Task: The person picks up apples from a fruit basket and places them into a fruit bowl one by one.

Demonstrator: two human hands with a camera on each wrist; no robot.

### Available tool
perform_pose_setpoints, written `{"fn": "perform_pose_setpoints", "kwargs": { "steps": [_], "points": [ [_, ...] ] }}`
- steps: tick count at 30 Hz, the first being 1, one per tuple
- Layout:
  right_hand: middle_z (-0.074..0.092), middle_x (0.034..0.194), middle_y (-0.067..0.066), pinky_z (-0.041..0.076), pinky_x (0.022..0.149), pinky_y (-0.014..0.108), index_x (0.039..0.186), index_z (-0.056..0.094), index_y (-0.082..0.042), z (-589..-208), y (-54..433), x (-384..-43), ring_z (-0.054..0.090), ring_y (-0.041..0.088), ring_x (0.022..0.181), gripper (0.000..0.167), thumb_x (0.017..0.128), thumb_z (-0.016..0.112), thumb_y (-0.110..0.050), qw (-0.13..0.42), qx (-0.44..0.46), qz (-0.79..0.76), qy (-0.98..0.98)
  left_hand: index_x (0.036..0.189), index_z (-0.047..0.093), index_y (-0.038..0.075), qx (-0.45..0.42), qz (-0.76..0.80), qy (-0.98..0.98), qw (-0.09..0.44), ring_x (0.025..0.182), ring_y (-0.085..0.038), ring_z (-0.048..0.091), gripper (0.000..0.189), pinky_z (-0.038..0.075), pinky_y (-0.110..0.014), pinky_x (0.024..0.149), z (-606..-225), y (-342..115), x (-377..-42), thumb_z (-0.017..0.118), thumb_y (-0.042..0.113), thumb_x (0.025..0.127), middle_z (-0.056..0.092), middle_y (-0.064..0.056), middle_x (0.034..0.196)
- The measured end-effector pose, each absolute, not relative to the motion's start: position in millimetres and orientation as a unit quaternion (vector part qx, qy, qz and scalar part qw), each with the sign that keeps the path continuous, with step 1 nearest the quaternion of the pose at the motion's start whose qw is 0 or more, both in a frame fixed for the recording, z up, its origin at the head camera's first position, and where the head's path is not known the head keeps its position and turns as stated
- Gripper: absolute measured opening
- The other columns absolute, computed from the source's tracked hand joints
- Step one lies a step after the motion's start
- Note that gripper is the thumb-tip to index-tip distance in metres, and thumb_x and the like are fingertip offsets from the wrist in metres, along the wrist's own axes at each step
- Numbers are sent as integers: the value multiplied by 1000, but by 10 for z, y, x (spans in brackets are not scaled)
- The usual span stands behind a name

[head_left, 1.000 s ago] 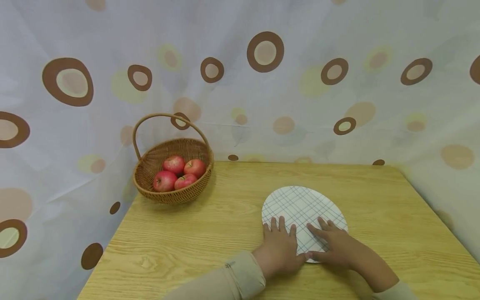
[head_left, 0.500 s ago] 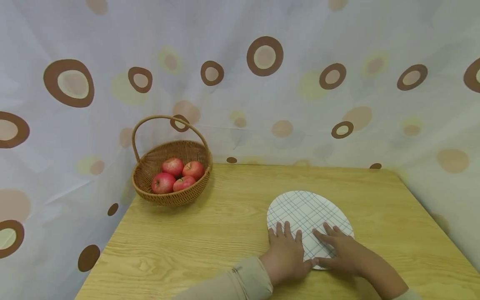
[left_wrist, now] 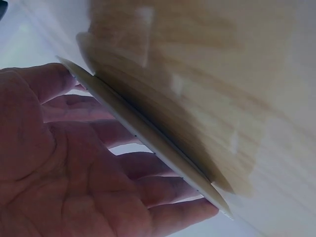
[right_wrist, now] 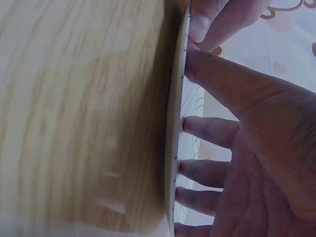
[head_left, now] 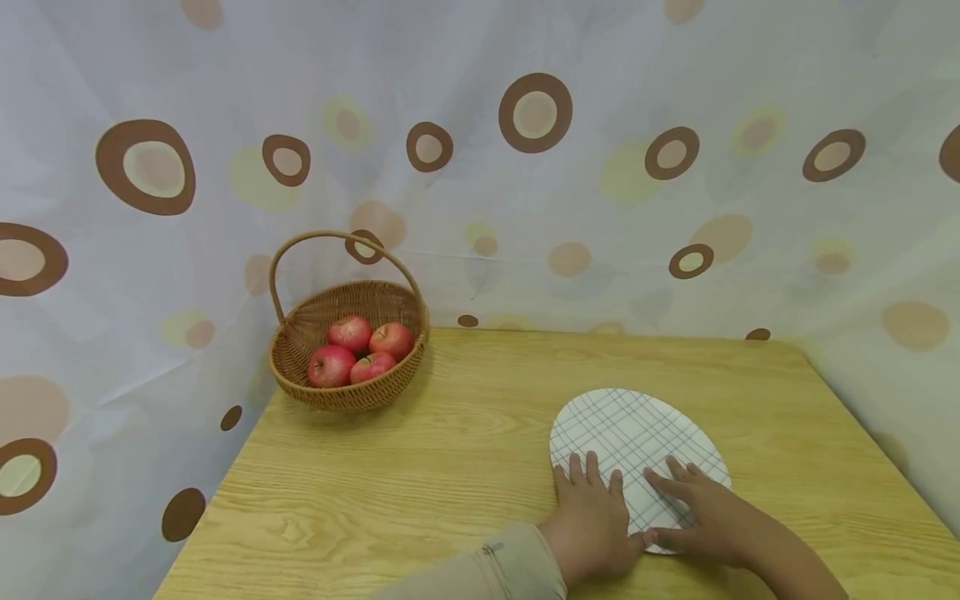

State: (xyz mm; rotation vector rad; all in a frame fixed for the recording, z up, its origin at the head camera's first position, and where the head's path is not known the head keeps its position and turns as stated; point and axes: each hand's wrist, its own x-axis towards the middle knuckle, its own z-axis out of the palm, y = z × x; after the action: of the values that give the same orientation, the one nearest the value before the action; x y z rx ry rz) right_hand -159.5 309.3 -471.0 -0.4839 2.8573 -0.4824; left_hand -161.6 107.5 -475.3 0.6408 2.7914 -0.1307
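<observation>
A round white plate with a thin blue check pattern lies on the wooden table, right of the middle in the head view. My left hand rests with spread fingers on its near left part. On the near right part lie the spread fingers of my right hand. The two thumbs meet at the near rim. In the left wrist view, the fingertips of the left hand touch the plate's top side, and the plate shows edge-on. The right wrist view shows the right hand's straight fingertips against the plate.
At the table's back left stands a wicker basket with a tall arched handle. Several red apples lie inside it. A cloth with brown and cream spots hangs behind and beside the wooden table.
Under both hands the plate has slid to the right and slightly nearer to me. The hands have moved along with it, fingers still spread. The basket and apples stay in place.
</observation>
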Motion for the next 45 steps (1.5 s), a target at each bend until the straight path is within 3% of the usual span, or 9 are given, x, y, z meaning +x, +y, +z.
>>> {"fn": "perform_pose_setpoints", "kwargs": {
  "steps": [20,25,36,41,45],
  "points": [
    [39,157,45,40,100,85,151,59,-7,-4769,3202,-1438,35,74,140,86,86,81,-59,104,-153,-177,967,165,38,32,238,-27,962,131,159,-36,35,89,35,-62,125,-4780,1130,-1482,27,87,97,35,-9,172],
    [41,156,43,41,102,83,150,60,-6,-4777,3200,-1429,38,71,140,85,86,83,-57,83,-155,-180,968,164,41,31,240,-25,965,105,157,-34,38,88,38,-59,124,-4760,1113,-1488,30,87,97,37,-8,171],
    [47,154,40,48,104,73,152,56,-2,-4692,3168,-1442,52,61,136,83,90,81,-51,46,-139,-180,973,161,46,26,271,2,958,92,153,-32,45,90,46,-53,119,-4712,1020,-1608,54,83,92,45,-9,166],
    [51,153,37,52,102,70,151,57,-3,-4700,3125,-1465,58,57,132,81,90,82,-51,7,-147,-169,975,159,50,24,300,28,950,77,148,-30,51,87,50,-45,116,-4726,911,-1673,58,79,93,52,-6,161],
    [51,154,35,54,99,69,152,57,-5,-4691,3075,-1509,61,55,130,80,91,82,-51,-17,-156,-165,974,160,49,23,326,36,942,68,150,-32,49,84,46,-45,121,-4694,795,-1736,56,76,95,51,-6,162]
  ]
}}
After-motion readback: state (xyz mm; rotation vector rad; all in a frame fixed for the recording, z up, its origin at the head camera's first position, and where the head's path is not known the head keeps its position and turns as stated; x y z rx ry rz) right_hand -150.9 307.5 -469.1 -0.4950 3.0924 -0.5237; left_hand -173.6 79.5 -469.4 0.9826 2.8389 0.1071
